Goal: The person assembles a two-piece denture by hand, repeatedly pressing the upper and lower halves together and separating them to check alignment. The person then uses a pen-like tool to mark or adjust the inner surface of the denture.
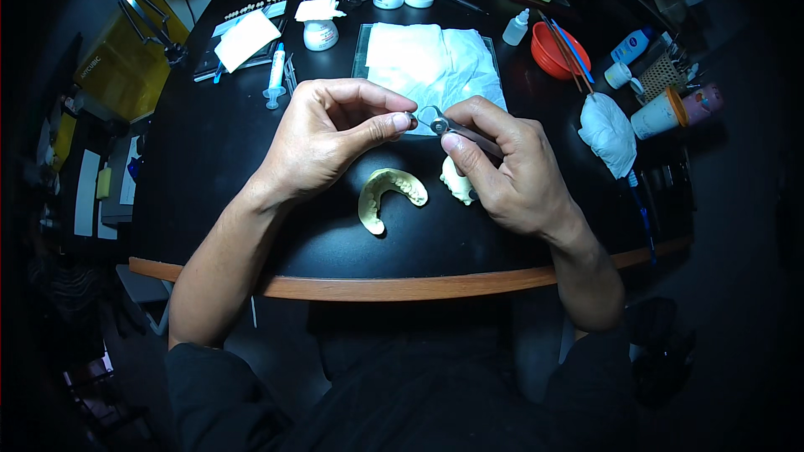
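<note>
- Pinching one small dark piece (412,120) in left hand (327,127), between nearly closed fingertips.
- Gripping one metal caliper-like tool (440,126) in closed right hand (517,166), at three o'clock from piece.
- Counting one horseshoe-shaped cast (370,201) at seven-thirty from tool, one partly hidden cast (455,181) at six.
- Pointing tool toward ten o'clock, aligning long axis ten-to-four.

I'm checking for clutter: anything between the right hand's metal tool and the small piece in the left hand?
Nothing visible: the metal tool in the right hand is close beside the small piece in the left hand. The curved model lies nearer the person.
</note>
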Demonstrator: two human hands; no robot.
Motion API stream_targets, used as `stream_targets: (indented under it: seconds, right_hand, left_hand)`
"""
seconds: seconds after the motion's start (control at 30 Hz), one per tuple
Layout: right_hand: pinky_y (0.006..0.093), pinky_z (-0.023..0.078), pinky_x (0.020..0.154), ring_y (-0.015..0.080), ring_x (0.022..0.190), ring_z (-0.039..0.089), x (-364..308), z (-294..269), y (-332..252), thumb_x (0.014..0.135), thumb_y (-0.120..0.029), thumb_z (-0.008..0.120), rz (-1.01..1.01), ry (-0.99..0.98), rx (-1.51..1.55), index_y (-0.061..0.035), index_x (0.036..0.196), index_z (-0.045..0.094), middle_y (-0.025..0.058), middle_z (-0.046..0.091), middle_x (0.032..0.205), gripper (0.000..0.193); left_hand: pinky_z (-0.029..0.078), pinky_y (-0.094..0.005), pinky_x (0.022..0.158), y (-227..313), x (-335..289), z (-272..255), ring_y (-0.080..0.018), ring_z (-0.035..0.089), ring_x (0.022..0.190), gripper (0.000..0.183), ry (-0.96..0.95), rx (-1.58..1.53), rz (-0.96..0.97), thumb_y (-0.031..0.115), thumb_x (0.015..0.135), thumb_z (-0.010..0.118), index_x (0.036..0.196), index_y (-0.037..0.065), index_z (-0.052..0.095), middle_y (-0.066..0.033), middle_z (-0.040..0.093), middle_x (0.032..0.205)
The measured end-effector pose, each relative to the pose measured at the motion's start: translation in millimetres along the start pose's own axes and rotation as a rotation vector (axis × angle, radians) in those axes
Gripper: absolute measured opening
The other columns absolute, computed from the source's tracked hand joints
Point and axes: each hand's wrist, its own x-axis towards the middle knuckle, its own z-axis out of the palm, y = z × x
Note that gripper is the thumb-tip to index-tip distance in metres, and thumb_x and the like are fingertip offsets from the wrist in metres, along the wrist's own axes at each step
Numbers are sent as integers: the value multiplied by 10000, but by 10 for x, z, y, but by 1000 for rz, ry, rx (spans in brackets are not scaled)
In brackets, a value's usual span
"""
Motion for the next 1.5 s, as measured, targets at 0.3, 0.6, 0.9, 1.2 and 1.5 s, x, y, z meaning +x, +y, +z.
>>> stream_targets:
  seconds: [0.3, 0.6, 0.9, 1.2, 1.5]
  right_hand:
    - [354, 489, 574, 218, 631, 695, 1, -1, 38, 985, -81, 623, -79, -12, -33, 17, 1034, 659, 144, 671, 724, 116]
    - [359, 485, 581, 212, 629, 677, 9, 32, 39, 987, -87, 624, -72, -17, -29, 23, 1009, 658, 139, 664, 724, 117]
    - [293, 494, 595, 116, 639, 635, 9, -19, 83, 1001, -112, 605, 72, -86, 174, 17, 1070, 684, 95, 712, 786, 166]
    - [200, 492, 617, 34, 644, 586, 89, -59, 179, 1035, -165, 575, 286, -249, 526, 5, 1092, 671, 43, 714, 824, 203]
    - [204, 488, 614, 32, 648, 592, 84, -52, 163, 1033, -149, 583, 288, -249, 505, 10, 1096, 671, 42, 713, 814, 192]
  left_hand:
    - [590, -267, 830, -4, -5, 24, -131, 726, 889, 189, -2, 23, -6, 80, 937, 792, 1090, -28, 772, -113, 774, 999]
    - [585, -258, 810, -2, -24, 26, -117, 722, 870, 179, -19, 65, -17, 86, 928, 803, 1067, -25, 785, -110, 783, 972]
    - [584, -265, 826, -16, -13, 48, -123, 724, 880, 240, -38, 47, -14, 112, 924, 813, 1117, -24, 771, -107, 782, 980]
    - [587, -279, 881, -4, -7, 50, -145, 738, 940, 267, -30, 56, -46, 93, 927, 804, 1161, -25, 754, -115, 781, 1008]
    - [586, -266, 869, -32, -5, 43, -138, 736, 935, 263, -10, 84, -52, 75, 932, 792, 1173, -23, 746, -107, 778, 1011]
